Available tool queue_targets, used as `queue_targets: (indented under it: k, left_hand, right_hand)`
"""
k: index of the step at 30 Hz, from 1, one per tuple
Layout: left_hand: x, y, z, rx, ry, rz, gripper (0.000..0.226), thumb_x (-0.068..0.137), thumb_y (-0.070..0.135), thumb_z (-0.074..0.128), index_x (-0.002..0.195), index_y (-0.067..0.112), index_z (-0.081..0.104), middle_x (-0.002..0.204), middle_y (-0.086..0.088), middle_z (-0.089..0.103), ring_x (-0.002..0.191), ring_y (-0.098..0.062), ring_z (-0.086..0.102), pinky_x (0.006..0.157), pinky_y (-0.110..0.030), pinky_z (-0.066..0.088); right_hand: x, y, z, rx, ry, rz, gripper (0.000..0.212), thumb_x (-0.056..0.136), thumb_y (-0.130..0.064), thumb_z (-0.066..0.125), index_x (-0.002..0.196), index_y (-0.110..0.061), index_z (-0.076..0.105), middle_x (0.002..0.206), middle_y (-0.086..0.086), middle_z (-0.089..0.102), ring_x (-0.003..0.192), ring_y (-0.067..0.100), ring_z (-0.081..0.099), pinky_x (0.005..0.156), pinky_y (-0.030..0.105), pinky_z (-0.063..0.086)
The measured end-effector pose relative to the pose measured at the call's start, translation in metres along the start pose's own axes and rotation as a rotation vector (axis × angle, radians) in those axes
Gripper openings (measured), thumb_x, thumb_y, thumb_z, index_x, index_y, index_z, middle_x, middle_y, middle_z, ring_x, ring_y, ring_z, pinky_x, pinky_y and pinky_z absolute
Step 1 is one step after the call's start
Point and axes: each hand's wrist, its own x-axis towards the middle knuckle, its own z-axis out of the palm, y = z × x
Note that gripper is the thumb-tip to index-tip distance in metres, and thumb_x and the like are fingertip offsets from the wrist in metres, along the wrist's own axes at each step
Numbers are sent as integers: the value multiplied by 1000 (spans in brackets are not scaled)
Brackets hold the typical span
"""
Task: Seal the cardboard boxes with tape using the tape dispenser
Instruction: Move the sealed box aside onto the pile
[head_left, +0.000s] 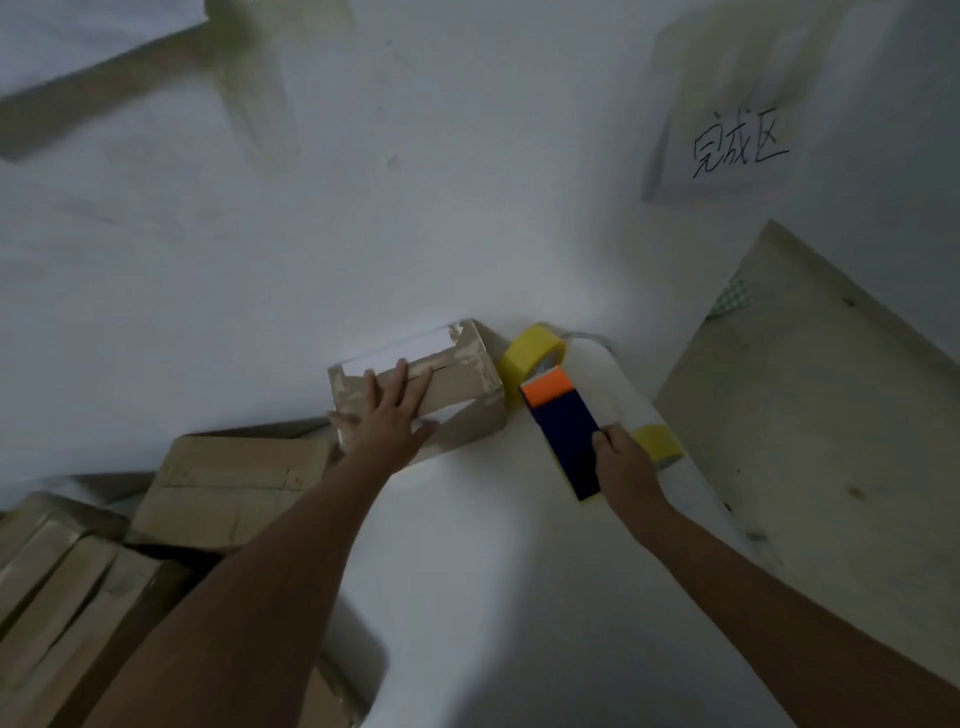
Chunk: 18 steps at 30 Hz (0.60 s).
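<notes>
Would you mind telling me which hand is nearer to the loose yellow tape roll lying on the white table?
Right. The right hand grips the blue-and-orange tape dispenser directly beside the loose yellow tape roll; the left hand rests on the small cardboard box, farther left.

Both forearms bare, no sleeves; left hand (387, 421), right hand (626, 465) ungloved.

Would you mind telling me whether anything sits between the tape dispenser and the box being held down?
Nothing visible does. The tape dispenser, gripped by the right hand, sits right beside the cardboard box's right end, its yellow tape roll nearest the box. The left hand presses on the box's top, towards its left end.
</notes>
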Motion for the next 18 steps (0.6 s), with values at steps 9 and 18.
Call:
queue_targets:
  k: [9, 18]
  left_hand:
    - [-21, -7, 4, 70, 9, 151, 57, 104, 49, 24, 153, 44, -3, 165, 7, -1, 153, -24, -3, 116, -61, 19]
    - [-67, 6, 19, 21, -15, 161, 47, 103, 47, 19, 148, 54, 4, 160, 17, 7, 151, -29, 0, 102, -71, 32]
  right_hand:
    - [3, -18, 14, -139, 49, -25, 24, 105, -17, 33, 92, -2, 46, 75, 8, 48, 70, 25, 47, 55, 32, 31]
    - [-5, -25, 6, -142, 60, -39, 28, 105, -17, 33, 80, -7, 41, 69, 0, 41, 61, 16, 41, 52, 31, 29]
